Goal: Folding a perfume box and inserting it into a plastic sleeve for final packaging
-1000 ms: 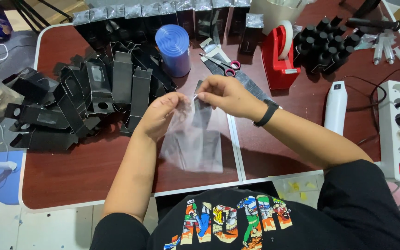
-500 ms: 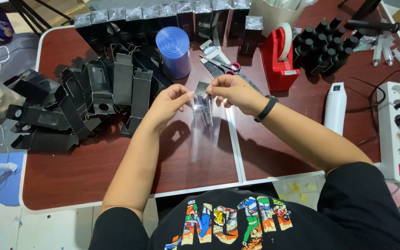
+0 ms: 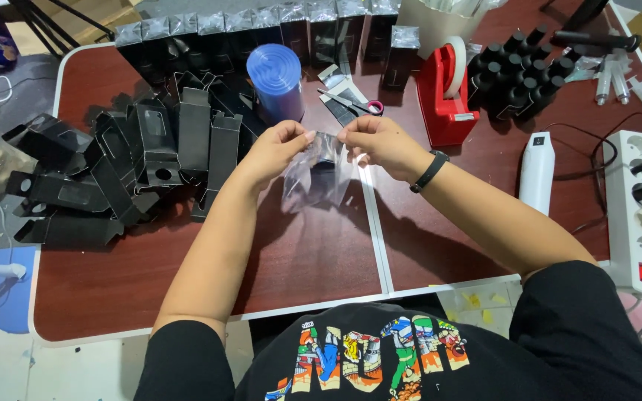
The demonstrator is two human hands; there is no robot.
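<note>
At nine o'clock we see a heap of flat black cardboard boxes point(image 3: 113, 171), edges overlapping, some hidden beneath others. Our left hand point(image 3: 276, 152) and right hand point(image 3: 377, 142) each pinch a top corner of a thin, glossy clear plastic sleeve point(image 3: 317, 174) above the table point(image 3: 299, 252); its lower edge is hard to trace. At two o'clock stands a red tape dispenser point(image 3: 447, 96).

Two hands are at work, the left hand point(image 3: 275, 152) and the right hand point(image 3: 377, 142), with one clear plastic sleeve point(image 3: 316, 177) between them. The table point(image 3: 187, 275) carries one blue roll point(image 3: 277, 80), one pair of scissors point(image 3: 351, 105), one red tape dispenser point(image 3: 447, 93), one white tool point(image 3: 538, 172) and one power strip point(image 3: 637, 212). Three syringes point(image 3: 622, 82) lie near the far right corner; the flat black boxes point(image 3: 128, 171) and black bottles point(image 3: 518, 74) overlap too much to count exactly.
</note>
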